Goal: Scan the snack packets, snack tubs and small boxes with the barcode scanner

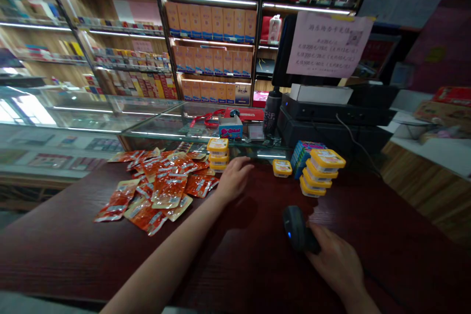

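One brown counter (235, 265) bears a heap of orange pouches (169, 190), too overlapped to count, four stacked yellow-lidded tubs (319, 173), a shorter stack (218, 155) of at least three, one barcode scanner (296, 229) and one lone tub (282, 168). The right hand (336, 257) grips the scanner; the left hand (233, 179), fingers loosely spread, is just beside the shorter stack — touch unclear. A Chinese sign (327, 44) shows 200, 300, 500.

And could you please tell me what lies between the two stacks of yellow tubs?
In the head view, from left to right: the left hand, a single yellow tub and a blue box.
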Motion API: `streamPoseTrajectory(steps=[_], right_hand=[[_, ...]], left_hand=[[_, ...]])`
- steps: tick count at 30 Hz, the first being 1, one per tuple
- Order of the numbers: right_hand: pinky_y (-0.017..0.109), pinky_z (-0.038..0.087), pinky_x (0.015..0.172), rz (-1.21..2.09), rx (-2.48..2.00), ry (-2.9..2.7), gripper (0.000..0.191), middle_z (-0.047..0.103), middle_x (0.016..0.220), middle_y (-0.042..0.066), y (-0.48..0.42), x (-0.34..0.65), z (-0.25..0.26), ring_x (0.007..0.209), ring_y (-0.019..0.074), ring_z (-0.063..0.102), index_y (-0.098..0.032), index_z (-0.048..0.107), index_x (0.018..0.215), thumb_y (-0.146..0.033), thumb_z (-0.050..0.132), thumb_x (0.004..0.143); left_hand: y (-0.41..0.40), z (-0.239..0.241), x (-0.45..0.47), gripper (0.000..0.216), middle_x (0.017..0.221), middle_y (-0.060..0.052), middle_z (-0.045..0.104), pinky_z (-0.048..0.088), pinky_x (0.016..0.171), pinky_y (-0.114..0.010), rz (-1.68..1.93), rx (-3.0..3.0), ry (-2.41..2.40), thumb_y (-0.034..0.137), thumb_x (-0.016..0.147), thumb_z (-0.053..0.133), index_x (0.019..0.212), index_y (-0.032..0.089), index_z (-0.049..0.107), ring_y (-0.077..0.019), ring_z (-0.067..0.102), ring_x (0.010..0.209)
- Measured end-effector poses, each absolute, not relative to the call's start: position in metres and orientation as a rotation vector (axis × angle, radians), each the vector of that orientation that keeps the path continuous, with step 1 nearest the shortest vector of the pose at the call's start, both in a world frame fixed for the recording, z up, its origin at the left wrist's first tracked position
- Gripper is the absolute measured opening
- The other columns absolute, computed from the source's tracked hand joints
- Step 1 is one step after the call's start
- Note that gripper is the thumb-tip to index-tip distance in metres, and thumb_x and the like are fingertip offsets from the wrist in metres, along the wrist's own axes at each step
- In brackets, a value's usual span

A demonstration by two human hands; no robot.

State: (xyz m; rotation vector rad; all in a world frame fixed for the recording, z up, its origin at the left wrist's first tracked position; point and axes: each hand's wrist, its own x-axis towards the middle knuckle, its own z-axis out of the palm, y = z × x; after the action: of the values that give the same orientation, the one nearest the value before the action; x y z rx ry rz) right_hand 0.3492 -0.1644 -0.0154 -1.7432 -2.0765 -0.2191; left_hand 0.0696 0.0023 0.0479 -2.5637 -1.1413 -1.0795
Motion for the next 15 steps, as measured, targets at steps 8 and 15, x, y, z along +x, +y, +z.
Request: streamPoseTrajectory(steps=[8,15], right_hand=[[0.031,0.048,0.076,-0.216,-1.736,-2.083,0.033,0.07,0.1,0.007,-0.162,0.351,-0.019,0.088,0.0217,0.065,-0.021,0.057,0.111,-0.022,0.053,0.078],[0.031,0.046,0.082,-0.188,-1.774,-2.108,0.036,0.069,0.101,0.007,-0.162,0.35,-0.014,0.091,0.0215,0.065,-0.02,0.056,0.113,-0.019,0.053,0.077]], left_hand=[[0.033,0.026,0.148,0.031,0.123,-0.009,0.056,0.045,0.096,-0.038,-0.834,-2.83,-1.199,0.022,0.082,0.058,0.113,0.021,0.058,-0.0224,0.054,0.11],[0.062,0.026,0.178,0.022,0.11,-0.01,0.063,0.046,0.09,-0.033,-0.733,-2.869,-1.214,0.013,0.084,0.049,0.1,0.017,0.063,-0.0209,0.058,0.101]])
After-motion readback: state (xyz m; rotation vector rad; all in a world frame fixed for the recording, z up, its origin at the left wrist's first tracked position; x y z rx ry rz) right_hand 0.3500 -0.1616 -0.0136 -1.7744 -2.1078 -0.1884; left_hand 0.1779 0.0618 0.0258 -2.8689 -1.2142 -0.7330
